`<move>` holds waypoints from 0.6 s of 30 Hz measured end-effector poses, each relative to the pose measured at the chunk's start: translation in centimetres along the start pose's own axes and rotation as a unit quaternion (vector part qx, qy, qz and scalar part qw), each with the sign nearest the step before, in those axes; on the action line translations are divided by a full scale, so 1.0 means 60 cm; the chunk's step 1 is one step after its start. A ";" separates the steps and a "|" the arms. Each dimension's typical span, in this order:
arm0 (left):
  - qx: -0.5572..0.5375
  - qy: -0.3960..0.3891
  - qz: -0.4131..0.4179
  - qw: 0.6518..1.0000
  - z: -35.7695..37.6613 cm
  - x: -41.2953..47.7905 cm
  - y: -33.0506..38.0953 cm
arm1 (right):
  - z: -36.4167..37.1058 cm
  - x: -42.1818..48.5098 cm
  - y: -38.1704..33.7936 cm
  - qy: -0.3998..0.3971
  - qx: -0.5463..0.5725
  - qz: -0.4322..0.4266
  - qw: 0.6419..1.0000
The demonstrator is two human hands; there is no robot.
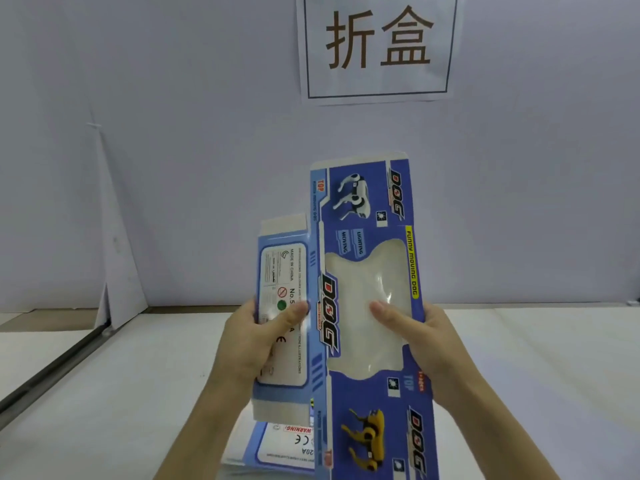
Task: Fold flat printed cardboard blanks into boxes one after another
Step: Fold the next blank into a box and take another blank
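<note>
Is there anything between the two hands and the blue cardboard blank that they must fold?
Nothing visible. The left hand grips the blue cardboard blank at its left panel, the right hand at its right edge, both thumbs on the front. A stack of blanks lies on the table.

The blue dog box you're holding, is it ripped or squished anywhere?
Nothing stands out. The box blank looks whole, its clear window unbroken, gripped at both sides by the left hand and right hand.

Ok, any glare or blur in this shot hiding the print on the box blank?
Head view: even soft light, no hard shadows; a glare streak on the clear window of the blank; fine print on the side panel too blurred to read.
</note>
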State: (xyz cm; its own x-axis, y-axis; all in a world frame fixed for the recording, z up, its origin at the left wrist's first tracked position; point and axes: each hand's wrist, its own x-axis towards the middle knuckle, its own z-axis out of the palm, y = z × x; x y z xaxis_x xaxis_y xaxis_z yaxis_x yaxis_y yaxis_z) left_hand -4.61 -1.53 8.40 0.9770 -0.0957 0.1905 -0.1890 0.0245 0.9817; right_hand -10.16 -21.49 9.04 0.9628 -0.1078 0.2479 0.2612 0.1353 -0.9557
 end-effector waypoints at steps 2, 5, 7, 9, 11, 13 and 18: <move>-0.011 0.045 -0.005 0.999 -0.007 0.008 -0.010 | -0.001 0.003 0.007 0.002 -0.005 0.002 1.000; -0.024 0.008 -0.005 1.000 -0.014 0.017 -0.013 | -0.005 0.006 0.008 -0.013 -0.021 0.007 1.000; -0.043 -0.024 0.002 0.999 -0.016 0.018 -0.011 | -0.012 0.008 0.007 -0.026 -0.027 0.014 0.999; -0.061 -0.009 0.012 0.998 -0.018 0.018 -0.011 | -0.019 0.010 0.011 -0.035 -0.015 0.019 0.999; -0.060 -0.019 0.019 0.998 -0.020 0.018 -0.011 | -0.020 0.010 0.014 -0.023 -0.016 0.019 0.999; -0.037 -0.072 0.014 0.997 -0.024 0.015 -0.007 | -0.020 0.012 0.014 -0.011 -0.011 0.011 1.000; -0.025 -0.080 0.032 0.996 -0.030 0.016 -0.009 | -0.021 0.012 0.016 -0.008 0.058 0.033 0.998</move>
State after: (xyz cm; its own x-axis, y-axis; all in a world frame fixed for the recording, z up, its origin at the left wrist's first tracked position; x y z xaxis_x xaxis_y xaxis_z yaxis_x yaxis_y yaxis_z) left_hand -3.38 0.16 8.03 0.9342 -0.2503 0.2542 -0.2403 0.0851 0.9670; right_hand -9.31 -22.66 8.14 0.9789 -0.0801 0.1880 0.2025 0.2558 -0.9453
